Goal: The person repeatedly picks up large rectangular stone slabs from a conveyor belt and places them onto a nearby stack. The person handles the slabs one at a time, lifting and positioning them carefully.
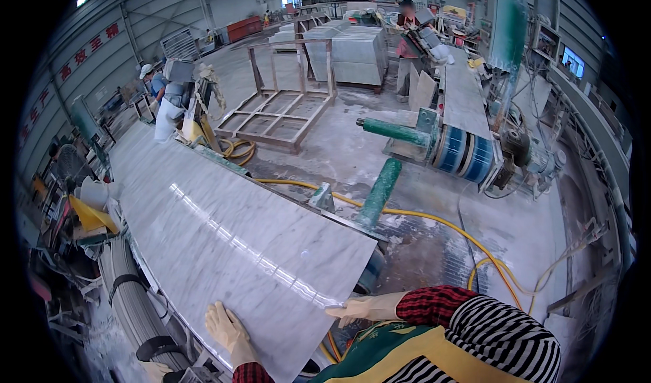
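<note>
A long, glossy slab of white marble with grey veins (224, 247) stretches from in front of me to the far left. My left hand (227, 329), in a cream glove, lies flat on its near end with the fingers spread. At the slab's right edge is my right hand (363, 308), gloved the same way. Its thumb side rests on the top face while the other fingers curl at the edge, partly hidden. A pale glove (156, 371) shows low at the left; I cannot tell whether a hand is in it.
Beyond the slab's right side lie a green cylinder (380, 193) and a yellow hose (434, 217) on the floor. A rusty metal frame (278, 115) stands farther off. Blue-banded rollers (464, 154) end another line. Co-workers stand at far left (157, 84) and back right (407, 27).
</note>
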### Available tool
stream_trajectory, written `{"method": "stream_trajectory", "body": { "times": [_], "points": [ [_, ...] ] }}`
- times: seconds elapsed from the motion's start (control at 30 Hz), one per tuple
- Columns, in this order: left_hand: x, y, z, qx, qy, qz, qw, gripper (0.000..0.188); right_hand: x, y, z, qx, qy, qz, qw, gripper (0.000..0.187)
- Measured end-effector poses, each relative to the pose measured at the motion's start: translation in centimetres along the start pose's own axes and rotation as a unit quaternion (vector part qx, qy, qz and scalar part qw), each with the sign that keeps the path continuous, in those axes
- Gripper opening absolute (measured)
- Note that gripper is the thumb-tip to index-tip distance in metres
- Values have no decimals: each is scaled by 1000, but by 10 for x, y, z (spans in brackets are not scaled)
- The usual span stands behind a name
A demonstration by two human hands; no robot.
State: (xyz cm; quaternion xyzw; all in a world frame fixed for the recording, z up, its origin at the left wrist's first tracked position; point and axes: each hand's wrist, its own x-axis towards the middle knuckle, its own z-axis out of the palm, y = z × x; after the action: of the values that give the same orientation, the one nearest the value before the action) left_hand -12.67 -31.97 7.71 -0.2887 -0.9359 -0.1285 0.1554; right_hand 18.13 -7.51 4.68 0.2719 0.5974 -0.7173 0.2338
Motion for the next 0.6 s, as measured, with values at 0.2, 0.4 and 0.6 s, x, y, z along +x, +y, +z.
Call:
{"method": "stream_trajectory", "body": {
  "times": [0.2, 0.4, 0.6],
  "points": [
    [-2, -1, 6, 7, -24, -35, 999, 41, 8, 13, 2, 27, 29, -15, 999, 83],
    [-5, -2, 6, 1, -20, -34, 999, 40, 3, 10, -1, -5, 12, 4, 1000, 97],
    [-7, 0, 5, -1, -8, -26, 1000, 40, 5, 16, -3, -27, 10, 16, 999, 106]
  ]
}}
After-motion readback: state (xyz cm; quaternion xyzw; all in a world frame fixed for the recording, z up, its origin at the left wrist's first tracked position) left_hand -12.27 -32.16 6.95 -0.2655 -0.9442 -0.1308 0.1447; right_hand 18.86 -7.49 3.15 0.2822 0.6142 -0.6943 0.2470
